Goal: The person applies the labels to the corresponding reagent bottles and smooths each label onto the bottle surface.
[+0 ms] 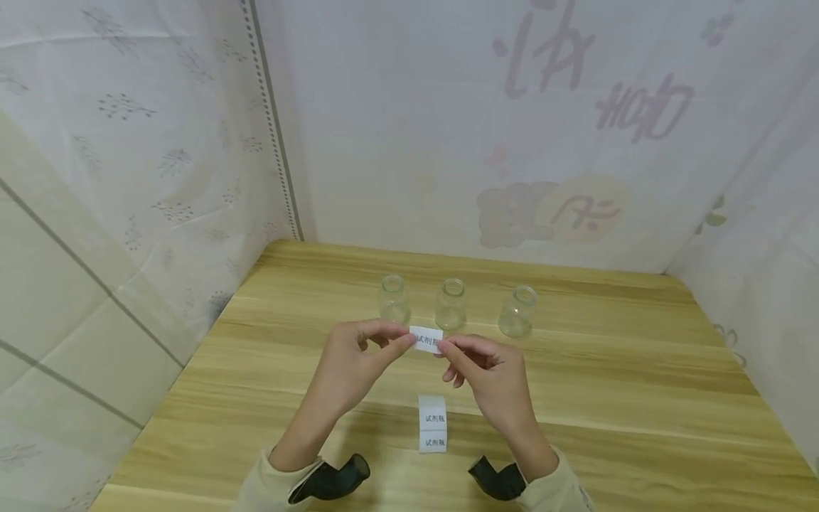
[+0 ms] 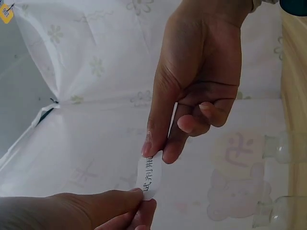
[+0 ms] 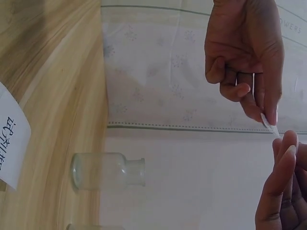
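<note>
Between my hands a small white paper label (image 1: 425, 340) with printed characters is held up, in front of the bottles. My left hand (image 1: 355, 363) pinches its left end between thumb and index finger. The right hand (image 1: 498, 380) pinches the other end the same way, its remaining fingers loosely bent. In the left wrist view the label (image 2: 149, 177) bows slightly. The right wrist view catches the label (image 3: 271, 125) almost edge-on. On the table below the hands lies a strip of two similar labels (image 1: 432, 430).
Three open clear glass bottles, left bottle (image 1: 394, 306), middle bottle (image 1: 451, 309) and right bottle (image 1: 517, 316), stand in a row beyond the hands on the wooden table (image 1: 640, 398). Printed cloth (image 1: 397, 142) hangs behind and at the sides. Black curved pieces (image 1: 333, 481) sit at both cuffs.
</note>
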Tool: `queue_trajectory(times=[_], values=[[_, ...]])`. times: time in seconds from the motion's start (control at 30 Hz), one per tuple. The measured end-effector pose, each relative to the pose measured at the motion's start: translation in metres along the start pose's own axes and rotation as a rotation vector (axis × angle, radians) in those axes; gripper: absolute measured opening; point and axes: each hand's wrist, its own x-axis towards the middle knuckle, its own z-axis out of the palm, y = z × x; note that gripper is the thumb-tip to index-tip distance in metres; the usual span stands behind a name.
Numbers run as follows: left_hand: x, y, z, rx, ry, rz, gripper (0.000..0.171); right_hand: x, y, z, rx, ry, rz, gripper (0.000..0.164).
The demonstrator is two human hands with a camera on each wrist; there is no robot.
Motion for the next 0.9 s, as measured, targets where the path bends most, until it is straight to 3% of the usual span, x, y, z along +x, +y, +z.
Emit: queue_trajectory(times=[0.27, 0.47, 0.73, 0.9], values=[[0.0, 0.0, -0.003, -0.013, 0.061, 0.067, 0.01, 0.012, -0.002, 0.006, -0.023, 0.088, 0.039, 0.014], [0.004, -0.008, -0.007, -0.036, 0.13, 0.133, 0.011, 0.032, -0.006, 0.009, -0.047, 0.022, -0.041, 0.01], [0.027, -0.036, -0.006, -0.071, 0.19, 0.158, 0.011, 0.063, 0.008, 0.014, -0.185, -0.083, -0.057, 0.011], [0.047, -0.064, -0.006, -0.012, 0.214, 0.193, 0.011, 0.088, 0.033, 0.031, -0.202, -0.099, -0.04, 0.011]])
